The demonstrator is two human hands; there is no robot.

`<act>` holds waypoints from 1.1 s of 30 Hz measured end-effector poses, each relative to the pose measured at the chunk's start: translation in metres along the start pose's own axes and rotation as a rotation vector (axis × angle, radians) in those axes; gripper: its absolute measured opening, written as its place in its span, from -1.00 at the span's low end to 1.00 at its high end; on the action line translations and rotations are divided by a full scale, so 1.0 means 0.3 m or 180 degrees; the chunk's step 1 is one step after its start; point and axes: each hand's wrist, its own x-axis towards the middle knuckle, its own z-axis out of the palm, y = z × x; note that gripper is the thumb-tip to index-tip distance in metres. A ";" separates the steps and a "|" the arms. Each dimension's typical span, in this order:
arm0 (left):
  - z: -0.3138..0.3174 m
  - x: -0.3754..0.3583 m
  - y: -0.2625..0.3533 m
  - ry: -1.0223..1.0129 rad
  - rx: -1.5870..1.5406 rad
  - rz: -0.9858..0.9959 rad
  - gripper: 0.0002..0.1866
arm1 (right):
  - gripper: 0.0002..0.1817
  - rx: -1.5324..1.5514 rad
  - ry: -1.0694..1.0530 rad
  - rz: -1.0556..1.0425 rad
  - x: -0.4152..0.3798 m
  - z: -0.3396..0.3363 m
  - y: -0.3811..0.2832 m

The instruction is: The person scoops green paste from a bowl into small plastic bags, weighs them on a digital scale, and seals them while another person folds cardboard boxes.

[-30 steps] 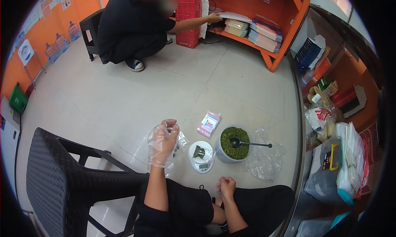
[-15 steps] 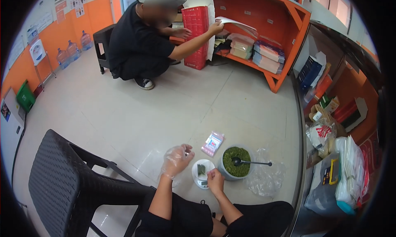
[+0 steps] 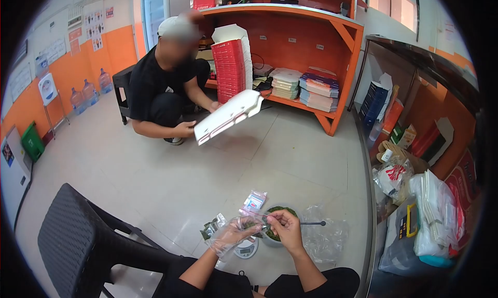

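Note:
My left hand (image 3: pixel 236 234), in a loose clear plastic glove, holds a small clear bag (image 3: pixel 252 226) with something green in it. The bare right hand (image 3: pixel 285 229) pinches the upper edge of that bag. Just below them is a round white scale (image 3: pixel 246 249), partly hidden. Behind my right hand stands a tub of chopped green leaves (image 3: pixel 273 239), with a black spoon (image 3: pixel 313 224) sticking out to the right. Shiny packets with green contents (image 3: pixel 212 226) lie left of the glove. A pack of small bags (image 3: pixel 255 200) lies beyond my hands.
A crumpled clear bag (image 3: pixel 324 238) lies right of the tub. A black stool (image 3: pixel 70 235) stands at left. Across the floor, a crouching person (image 3: pixel 161 85) holds a white folded board (image 3: pixel 228 116) before an orange shelf (image 3: pixel 332 108). Shelves with boxes and bags line the right.
My hands have come together, and the small bag from the scale is now between them. The view has tilted up. The other person has brought a white board down from the shelf side.

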 end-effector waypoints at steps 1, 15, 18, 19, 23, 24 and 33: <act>0.005 0.001 -0.013 0.0077 -0.0139 -0.0033 -0.78 | -0.89 0.0039 0.0010 -0.0002 0.002 0.003 0.013; -0.041 0.041 -0.097 0.0967 0.0387 0.0583 -0.80 | -0.91 0.0057 0.0169 -0.0215 0.007 0.020 0.094; -0.052 0.044 -0.111 0.1170 0.0535 0.0721 -0.78 | -0.89 0.0323 0.0094 -0.0107 0.011 0.021 0.089; -0.049 0.045 -0.110 0.1238 0.0499 0.0727 -0.78 | -0.89 0.0321 0.0089 -0.0105 0.011 0.014 0.089; -0.026 0.023 -0.057 0.1190 0.0380 0.0578 -0.77 | -0.90 0.0347 0.0001 0.0008 0.014 0.003 0.106; -0.028 0.025 -0.064 0.1190 0.0378 0.0577 -0.77 | -0.91 0.0184 0.0043 -0.0203 0.013 0.008 0.113; -0.025 0.029 -0.065 0.1272 0.0358 0.0743 -0.78 | -0.89 -0.0126 0.0121 -0.0606 0.006 0.040 0.138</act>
